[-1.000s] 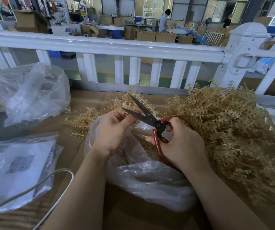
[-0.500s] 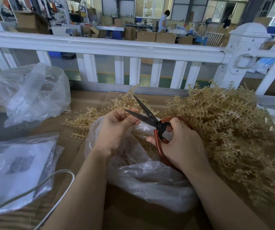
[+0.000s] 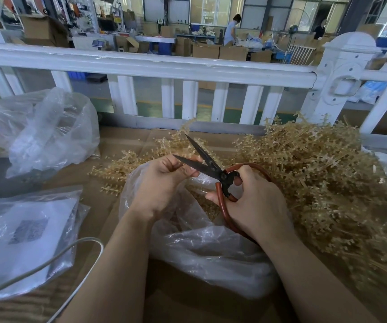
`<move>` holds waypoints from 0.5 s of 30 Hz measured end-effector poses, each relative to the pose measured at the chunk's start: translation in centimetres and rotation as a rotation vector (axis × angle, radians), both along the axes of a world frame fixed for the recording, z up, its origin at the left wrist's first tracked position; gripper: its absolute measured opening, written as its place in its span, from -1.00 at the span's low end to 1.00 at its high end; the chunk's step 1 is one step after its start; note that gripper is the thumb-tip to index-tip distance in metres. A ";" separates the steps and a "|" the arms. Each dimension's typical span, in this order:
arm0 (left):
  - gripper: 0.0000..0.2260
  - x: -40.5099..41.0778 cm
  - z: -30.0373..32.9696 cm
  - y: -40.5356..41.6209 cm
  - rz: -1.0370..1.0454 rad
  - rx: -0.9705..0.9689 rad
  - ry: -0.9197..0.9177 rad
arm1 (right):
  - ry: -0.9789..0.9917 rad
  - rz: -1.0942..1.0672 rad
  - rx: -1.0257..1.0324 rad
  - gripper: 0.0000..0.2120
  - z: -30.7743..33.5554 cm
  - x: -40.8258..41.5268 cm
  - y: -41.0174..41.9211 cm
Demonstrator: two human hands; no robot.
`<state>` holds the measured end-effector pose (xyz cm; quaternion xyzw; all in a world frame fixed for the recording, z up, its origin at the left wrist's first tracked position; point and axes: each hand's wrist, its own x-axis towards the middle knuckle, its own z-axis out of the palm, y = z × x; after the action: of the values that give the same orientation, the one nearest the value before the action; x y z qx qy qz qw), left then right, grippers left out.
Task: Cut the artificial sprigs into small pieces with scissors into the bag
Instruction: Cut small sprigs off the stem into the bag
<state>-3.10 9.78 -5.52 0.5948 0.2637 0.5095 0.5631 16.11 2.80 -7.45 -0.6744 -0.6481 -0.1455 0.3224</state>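
Plastic, thin and clear, forms the bag (image 3: pixel 202 248) at 6 o'clock of the work area, its mouth gaping beneath both hands. Cut pieces (image 3: pixel 202 197) already lie inside it.

Left hand (image 3: pixel 162 185): fingers curled, pinching what appears to be a short length of sprig at the fingertips; the piece itself is too small to make out. This hand sits at 9 o'clock of the blades, touching the lower one.

Right hand (image 3: pixel 255 206): wrapped round the red loop handles of the scissors (image 3: pixel 207 165), thumb through the upper loop. The blades stand parted, tips pointing toward 10 and 11 o'clock.

Uncut sprigs: the main pile (image 3: pixel 323 183) lies at 3 o'clock of the bag, a smaller heap (image 3: pixel 127 169) at 11 o'clock.

Procedure for the cut in hand:
1. Keep the blades over the bag mouth so each piece drops in, not onto the cardboard (image 3: pixel 122 141).
2. Feed the stem deep into the blades, near the pivot, where cutting force is likely greatest.
3. Keep the left fingertips clear of the lower edge before closing; they are very close now.
4. Close in one firm stroke, then advance the stem slightly.
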 end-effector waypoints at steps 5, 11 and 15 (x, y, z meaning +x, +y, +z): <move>-0.85 0.2 0.2 -0.2 0.005 -0.027 -0.016 | -0.001 -0.008 -0.005 -0.34 -0.1 0.1 -0.1; -0.81 0.4 0.2 -0.2 -0.030 -0.105 -0.099 | -0.027 -0.032 0.028 -0.33 0.1 -0.1 -0.2; -0.94 0.3 0.1 0.0 -0.069 -0.136 -0.161 | -0.037 -0.029 0.050 -0.36 0.2 -0.2 -0.2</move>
<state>-2.79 9.82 -5.44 0.5214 0.2309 0.5167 0.6387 15.92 2.56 -7.29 -0.6728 -0.6401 -0.1787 0.3250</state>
